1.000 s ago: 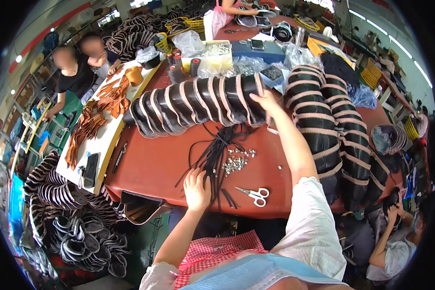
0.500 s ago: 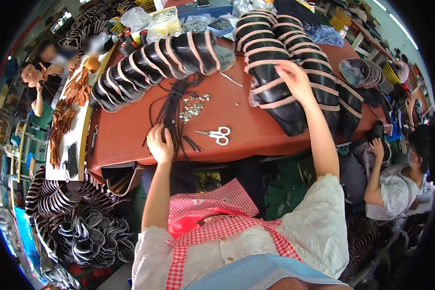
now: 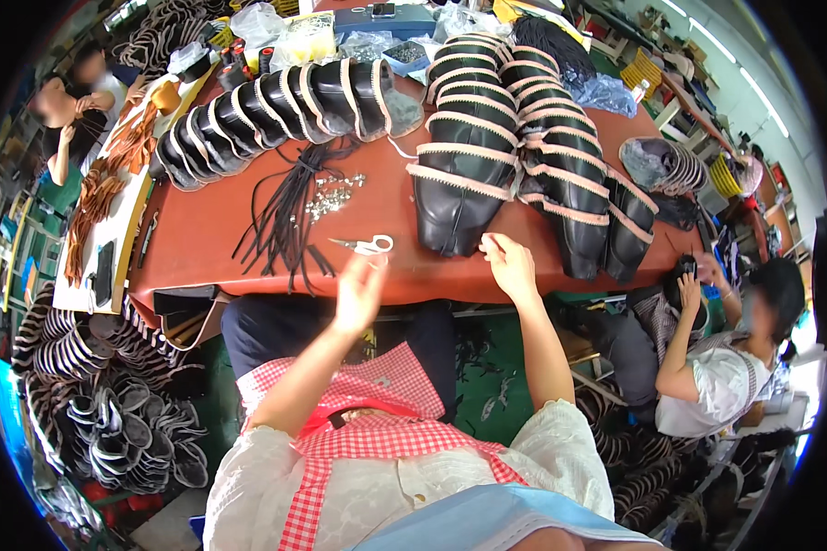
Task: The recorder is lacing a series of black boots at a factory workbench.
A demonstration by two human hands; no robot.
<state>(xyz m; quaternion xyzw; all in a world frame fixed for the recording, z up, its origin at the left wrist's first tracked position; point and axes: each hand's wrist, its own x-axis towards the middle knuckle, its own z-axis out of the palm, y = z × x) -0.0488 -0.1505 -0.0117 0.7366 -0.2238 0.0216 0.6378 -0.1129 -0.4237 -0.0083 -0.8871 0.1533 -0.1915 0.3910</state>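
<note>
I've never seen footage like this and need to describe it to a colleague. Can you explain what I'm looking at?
There's no machine here: these are a person's bare hands. A wide fisheye camera on the person's head looks down, so straight edges bend. On the red-brown table lie rows of black pieces with pale edging, a bundle of black strips, small shiny metal bits and white-handled scissors. The left hand, blurred, is by the scissors; the right hand is by the near end of one row. I can't tell whether either holds anything.

Strip lights [image 3: 762,99] cross the upper right; a red-brown table [image 3: 386,193] spans the centre; green floor [image 3: 473,418] lies below.
</note>
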